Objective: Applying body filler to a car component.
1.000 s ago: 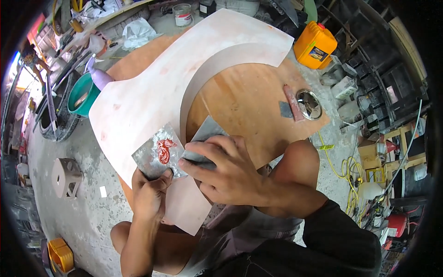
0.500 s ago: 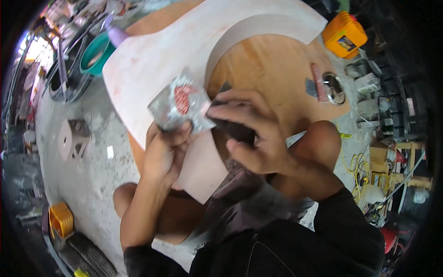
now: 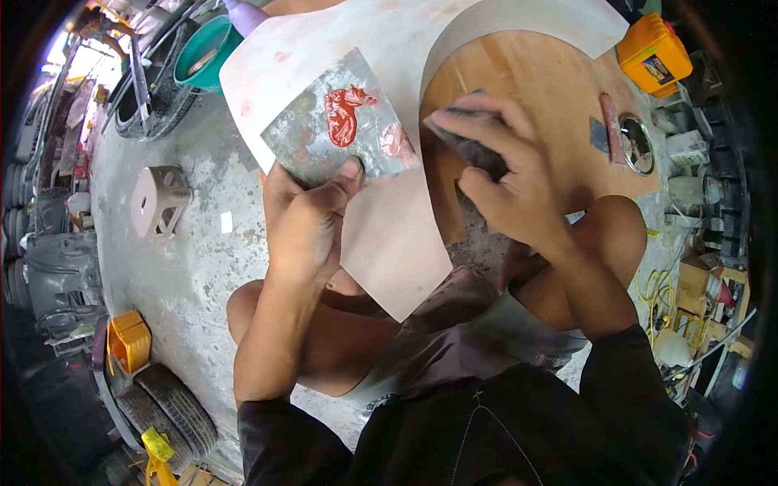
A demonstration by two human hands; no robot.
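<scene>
A grey plate is pinched by the left hand, perhaps so red paste stays on, and a dark sheet is gripped by the right hand.

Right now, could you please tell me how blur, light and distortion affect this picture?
In the head view, the right hand and its dark flat piece are blurred, while the grey plate in the left hand looks sharper; in the head view, glare washes out the upper left; in the head view, the corners go black and surroundings bend near the rim.
</scene>
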